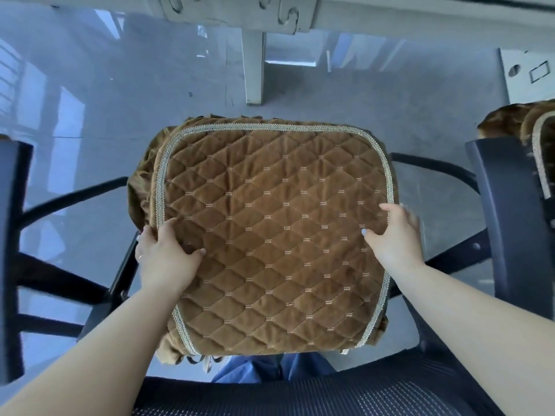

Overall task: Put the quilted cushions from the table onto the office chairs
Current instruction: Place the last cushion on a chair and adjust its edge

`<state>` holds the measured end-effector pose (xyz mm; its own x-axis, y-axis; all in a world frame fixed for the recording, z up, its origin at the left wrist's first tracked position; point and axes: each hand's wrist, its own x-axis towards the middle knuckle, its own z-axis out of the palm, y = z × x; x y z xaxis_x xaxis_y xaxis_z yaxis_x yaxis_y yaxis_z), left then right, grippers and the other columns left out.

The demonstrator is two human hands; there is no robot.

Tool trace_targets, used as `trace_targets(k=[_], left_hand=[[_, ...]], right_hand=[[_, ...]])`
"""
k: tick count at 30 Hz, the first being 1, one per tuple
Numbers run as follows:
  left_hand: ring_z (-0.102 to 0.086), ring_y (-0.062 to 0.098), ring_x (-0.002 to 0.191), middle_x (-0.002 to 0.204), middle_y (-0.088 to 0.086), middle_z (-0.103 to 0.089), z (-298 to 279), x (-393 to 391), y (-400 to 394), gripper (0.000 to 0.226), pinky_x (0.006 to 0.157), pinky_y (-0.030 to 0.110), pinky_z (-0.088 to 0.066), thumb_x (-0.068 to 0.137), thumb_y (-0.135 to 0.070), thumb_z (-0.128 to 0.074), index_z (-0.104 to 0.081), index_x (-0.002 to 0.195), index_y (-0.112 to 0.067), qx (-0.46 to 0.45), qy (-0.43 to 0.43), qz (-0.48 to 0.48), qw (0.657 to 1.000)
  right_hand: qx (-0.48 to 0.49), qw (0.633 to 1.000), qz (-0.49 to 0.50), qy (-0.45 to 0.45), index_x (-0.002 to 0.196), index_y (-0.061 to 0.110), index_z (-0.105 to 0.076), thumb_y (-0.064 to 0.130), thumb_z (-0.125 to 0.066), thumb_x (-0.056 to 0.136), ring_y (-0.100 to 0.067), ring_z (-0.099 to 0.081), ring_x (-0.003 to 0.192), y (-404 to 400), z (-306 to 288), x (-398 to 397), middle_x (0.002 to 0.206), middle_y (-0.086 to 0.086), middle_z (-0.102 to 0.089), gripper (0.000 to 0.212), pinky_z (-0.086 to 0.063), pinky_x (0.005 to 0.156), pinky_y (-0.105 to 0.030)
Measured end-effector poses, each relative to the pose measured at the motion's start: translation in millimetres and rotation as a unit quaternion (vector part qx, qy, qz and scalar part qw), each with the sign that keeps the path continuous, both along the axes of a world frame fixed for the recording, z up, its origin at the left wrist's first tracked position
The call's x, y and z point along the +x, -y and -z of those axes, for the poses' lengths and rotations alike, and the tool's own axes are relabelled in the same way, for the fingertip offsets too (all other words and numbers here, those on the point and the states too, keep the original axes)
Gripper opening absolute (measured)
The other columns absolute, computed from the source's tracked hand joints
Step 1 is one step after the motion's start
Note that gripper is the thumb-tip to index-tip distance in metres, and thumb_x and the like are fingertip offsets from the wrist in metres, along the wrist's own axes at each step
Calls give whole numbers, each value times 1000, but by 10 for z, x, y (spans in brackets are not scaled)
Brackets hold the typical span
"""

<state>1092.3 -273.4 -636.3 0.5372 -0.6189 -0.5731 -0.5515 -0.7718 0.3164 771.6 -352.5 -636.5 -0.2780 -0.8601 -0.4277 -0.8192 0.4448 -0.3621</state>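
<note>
A brown quilted cushion (pixel 276 229) with a pale braided border lies flat over the seat of a black office chair (pixel 435 166), whose armrest bars show on both sides. My left hand (pixel 166 259) grips the cushion's left edge, fingers curled over the border. My right hand (pixel 396 235) holds its right edge with the thumb on top. The chair's mesh backrest (pixel 300 394) is at the bottom of the view, under my arms. The seat itself is hidden by the cushion.
A second brown cushion (pixel 528 130) lies on another black chair (pixel 504 211) at the right. A further dark chair (pixel 12 235) stands at the left edge. A white table leg (pixel 253 67) and the table's underside are ahead, above a shiny grey floor.
</note>
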Motion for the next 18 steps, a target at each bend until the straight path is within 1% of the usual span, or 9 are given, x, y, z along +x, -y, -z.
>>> trace_targets(k=[2, 4, 6, 7, 8, 11, 13, 15, 18], left_hand=[[-29, 35, 138, 149, 15, -34, -123, 16, -85, 63, 107, 47, -34, 81, -31, -70, -43, 138, -20, -3, -15, 10, 1000], [-51, 25, 122, 134, 6, -53, -338, 21, -186, 48, 90, 34, -47, 84, -29, -68, -53, 129, -21, -29, -78, -34, 996], [-62, 9, 95, 112, -6, -65, -611, 10, -249, 32, 67, 19, -45, 87, -27, -65, -59, 118, -23, -67, -135, -86, 985], [-61, 5, 84, 103, -9, -66, -724, 5, -261, 26, 60, 17, -42, 88, -26, -64, -61, 114, -24, -82, -151, -103, 980], [-60, 4, 78, 96, -10, -66, -955, 21, -306, 22, 57, 17, -40, 88, -25, -63, -62, 111, -25, -100, -156, -123, 975], [-59, 7, 76, 89, -5, -66, -1500, 138, -457, 20, 61, 18, -42, 88, -25, -63, -65, 108, -24, -155, -156, -149, 964], [-58, 6, 74, 86, -7, -65, -1803, 239, -555, 18, 61, 17, -43, 89, -25, -63, -64, 107, -24, -178, -150, -170, 958], [-60, 8, 78, 91, -6, -67, -2144, 409, -711, 20, 65, 21, -45, 89, -27, -62, -64, 109, -25, -204, -150, -200, 947], [-63, 15, 90, 103, -1, -68, -2623, 780, -1033, 23, 74, 26, -48, 89, -27, -62, -64, 112, -24, -237, -146, -234, 932]], right_hand=[[-14, 998, -30, 45, 129, 19, -50, 18, -66, 86, -21, -52, 119, 62, -206, 111, 132, -3, -50, 46, -42, 90, -30], [5, 992, -58, 115, 117, 19, -58, 17, -64, 87, -15, -62, 104, 77, -457, 274, 107, 5, -64, 30, -47, 82, -28], [22, 984, -97, 148, 108, 21, -62, 18, -62, 88, -9, -63, 92, 81, -690, 488, 91, 12, -66, 21, -48, 73, -22], [22, 980, -116, 160, 106, 23, -63, 20, -62, 88, -7, -62, 88, 75, -776, 603, 90, 13, -65, 19, -45, 67, -18], [17, 975, -138, 173, 104, 24, -63, 21, -62, 88, -5, -62, 87, 63, -968, 758, 90, 12, -65, 17, -42, 64, -15], [-23, 957, -193, 215, 103, 24, -64, 21, -62, 89, -8, -61, 86, -52, -1488, 1254, 93, 8, -65, 14, -41, 64, -12], [-39, 943, -234, 232, 100, 25, -64, 22, -63, 89, -6, -60, 82, -140, -1813, 1567, 88, 11, -64, 11, -41, 65, -11], [-50, 925, -281, 249, 94, 26, -63, 22, -64, 87, -5, -60, 79, -268, -2148, 1906, 82, 14, -63, 8, -43, 69, -15], [-64, 901, -335, 269, 93, 26, -64, 22, -64, 87, -11, -62, 81, -497, -2636, 2438, 84, 9, -65, 7, -47, 75, -22]])
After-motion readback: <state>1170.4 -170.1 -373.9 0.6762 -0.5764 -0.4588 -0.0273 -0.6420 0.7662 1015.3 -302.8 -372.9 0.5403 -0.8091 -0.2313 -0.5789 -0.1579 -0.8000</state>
